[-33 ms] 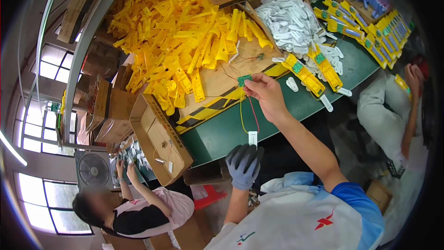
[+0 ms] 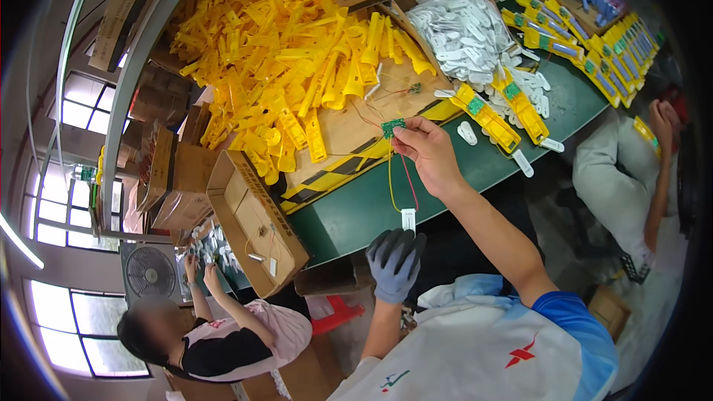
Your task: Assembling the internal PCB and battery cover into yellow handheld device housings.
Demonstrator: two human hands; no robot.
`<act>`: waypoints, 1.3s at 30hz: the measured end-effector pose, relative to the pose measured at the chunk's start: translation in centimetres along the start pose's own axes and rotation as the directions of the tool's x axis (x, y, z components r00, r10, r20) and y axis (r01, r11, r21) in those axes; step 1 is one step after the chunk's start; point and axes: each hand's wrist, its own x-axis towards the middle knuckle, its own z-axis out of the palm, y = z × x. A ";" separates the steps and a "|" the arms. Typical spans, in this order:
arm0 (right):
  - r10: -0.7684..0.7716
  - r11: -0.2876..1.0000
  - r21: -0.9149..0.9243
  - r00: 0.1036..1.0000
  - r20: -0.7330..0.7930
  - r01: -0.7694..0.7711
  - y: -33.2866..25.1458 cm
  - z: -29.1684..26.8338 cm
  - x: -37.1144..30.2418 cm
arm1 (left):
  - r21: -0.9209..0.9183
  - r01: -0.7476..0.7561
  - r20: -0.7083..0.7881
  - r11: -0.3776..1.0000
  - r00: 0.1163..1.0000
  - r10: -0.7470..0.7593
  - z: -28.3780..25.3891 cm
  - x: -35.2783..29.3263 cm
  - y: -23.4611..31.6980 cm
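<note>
The right grip (image 2: 427, 150) is pinched together on one edge of the small green board (image 2: 390, 128), which is above the counter (image 2: 345, 217). The gloved left grip (image 2: 396, 260) is clamped on the white strip (image 2: 408, 218). The board seems light and stiff, but fragile; the thin wires (image 2: 391, 178) are probably soft. It is safer to hold the board by its edges.

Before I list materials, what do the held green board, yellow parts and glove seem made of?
Green board: probably circuit-board laminate, finish unclear, given its wires. Yellow parts: likely moulded plastic, glossy, given repeated shapes. Glove: matte, snug, seemingly fabric; dark areas perhaps coated.
</note>
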 end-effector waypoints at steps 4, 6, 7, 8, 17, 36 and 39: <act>0.035 0.997 0.067 0.999 0.029 -0.037 -0.3 -0.8 -1.2 | -0.020 0.162 0.090 0.987 0.983 -0.160 3.2 -0.8 0.2; 0.079 0.997 -0.008 0.995 0.061 -0.079 0.0 -1.1 -1.9 | -0.119 0.213 0.107 0.970 0.974 -0.201 3.3 0.0 0.2; 0.088 0.996 -0.010 0.994 0.066 -0.087 0.2 -1.3 -2.3 | -0.217 0.257 0.123 0.942 0.964 -0.235 3.1 0.1 0.1; 0.106 0.994 -0.014 0.990 0.096 -0.105 0.5 -1.5 -2.7 | -0.360 0.358 0.103 0.862 0.933 -0.344 2.9 -0.1 -0.2; 0.266 0.925 -0.335 0.936 0.229 -0.181 0.2 -2.2 -4.8 | -0.862 0.487 0.137 0.142 0.493 -0.859 4.1 3.3 -1.9; 0.287 0.743 -0.661 0.841 0.458 0.107 -4.9 -5.0 -5.2 | -0.677 0.705 0.229 0.213 0.477 -0.848 2.5 2.8 -0.8; 0.281 0.690 -0.711 0.856 0.435 0.135 -5.9 -4.5 -5.9 | -0.568 0.658 0.062 0.494 0.633 -0.771 2.0 3.8 0.6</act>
